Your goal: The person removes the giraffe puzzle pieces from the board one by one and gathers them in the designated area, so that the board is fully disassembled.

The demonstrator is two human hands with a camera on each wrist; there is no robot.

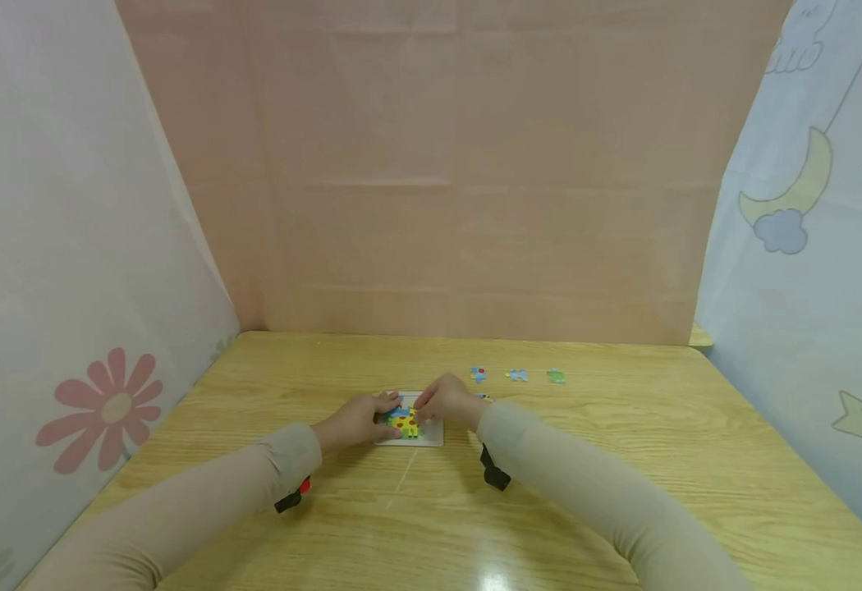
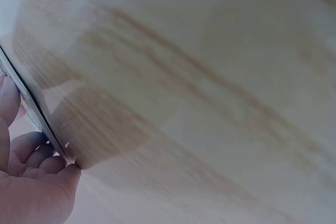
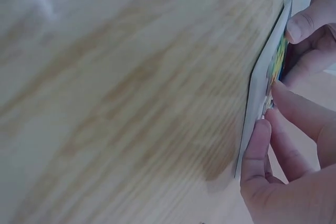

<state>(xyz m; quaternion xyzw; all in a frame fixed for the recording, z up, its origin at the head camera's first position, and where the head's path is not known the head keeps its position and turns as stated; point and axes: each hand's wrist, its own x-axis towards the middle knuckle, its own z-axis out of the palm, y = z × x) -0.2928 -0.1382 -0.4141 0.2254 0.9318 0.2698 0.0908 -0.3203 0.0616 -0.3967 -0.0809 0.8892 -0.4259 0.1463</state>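
Note:
A pale puzzle board lies on the table, holding a yellow, red-spotted picture with blue and green parts. My left hand rests on its left side, thumb and fingers spread over the picture; in the left wrist view the hand is at the board's edge. My right hand has its bent fingertips low over the picture's right part. In the right wrist view the right hand pinches a small coloured piece, mostly hidden by the fingertips, over the board.
Loose puzzle pieces lie behind and right of the board: a blue one with a red spot, a light blue one and a green one. Another piece shows partly behind my right wrist. A fabric screen stands behind the table.

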